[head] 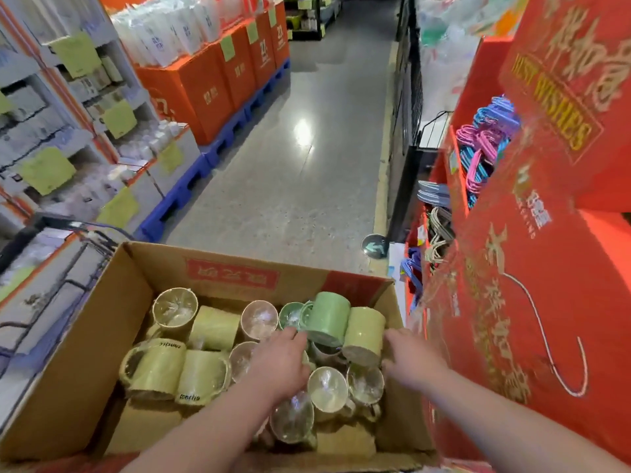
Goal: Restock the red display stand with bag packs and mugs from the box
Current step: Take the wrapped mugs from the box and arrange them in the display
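left hand (280, 365): inside the box, back of hand up, fingers stretched forward and not clamped on anything; fingertips at the near end of the green mug (328, 317), contact judged likely, not certain.
right hand (411, 356): blurred, fingers loosely spread, nothing held; placed just beside the near end of the yellow-green mug (363, 331).
hands: apart, one either side of the two raised mugs.
green mug: lain on its side atop the pile, long axis run away from the person, handle to the left; nearer the left hand.
yellow-green mug: touching the green mug's right side, same axis; nearer the right hand.
key relation: both mugs lie straight ahead of the fingertips, so a short forward reach is judged enough, one mug per hand.
mugs (155, 368): film-wrapped, piled loose, some mouth-up, some on their sides.
box (85, 339): open cardboard, directly below the camera.
flat pale-yellow pieces (150, 421): seen under the mugs; possibly the bag packs, cannot be told.
red display stand (512, 302): at the right, touching or just beside the box; coloured hangers (485, 145) seen in its tiers.
step: mug pick-up judged about to begin; plenty left in the box.
risk: slippery film, neighbours may be knocked.
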Available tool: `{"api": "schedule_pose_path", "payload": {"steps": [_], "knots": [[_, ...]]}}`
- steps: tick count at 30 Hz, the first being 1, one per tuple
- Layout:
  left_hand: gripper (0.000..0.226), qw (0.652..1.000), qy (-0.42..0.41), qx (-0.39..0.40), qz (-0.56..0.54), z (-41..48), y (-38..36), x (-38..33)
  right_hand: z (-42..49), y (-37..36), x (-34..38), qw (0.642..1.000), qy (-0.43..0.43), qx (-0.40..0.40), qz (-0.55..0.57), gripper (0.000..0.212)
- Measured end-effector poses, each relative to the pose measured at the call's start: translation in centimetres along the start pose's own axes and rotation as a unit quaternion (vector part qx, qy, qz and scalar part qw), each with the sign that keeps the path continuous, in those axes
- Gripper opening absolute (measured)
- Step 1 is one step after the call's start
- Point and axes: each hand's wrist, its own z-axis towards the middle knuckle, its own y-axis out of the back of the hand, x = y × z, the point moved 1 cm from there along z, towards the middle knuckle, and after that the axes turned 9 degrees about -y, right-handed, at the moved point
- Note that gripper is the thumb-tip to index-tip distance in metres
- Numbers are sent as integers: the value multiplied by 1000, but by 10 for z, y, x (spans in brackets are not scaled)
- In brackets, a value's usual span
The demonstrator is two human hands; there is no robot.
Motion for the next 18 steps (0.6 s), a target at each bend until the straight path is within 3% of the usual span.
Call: {"api": "schedule_pose_path", "payload": {"steps": [11,18], "knots": [[62,996,-67,46,-27,91,-8,43,54,-10,30,990,-110,17,90,51],[71,990,-21,35,-136,135,-29,53,80,-22,36,965,-194,29,172,70]]}}
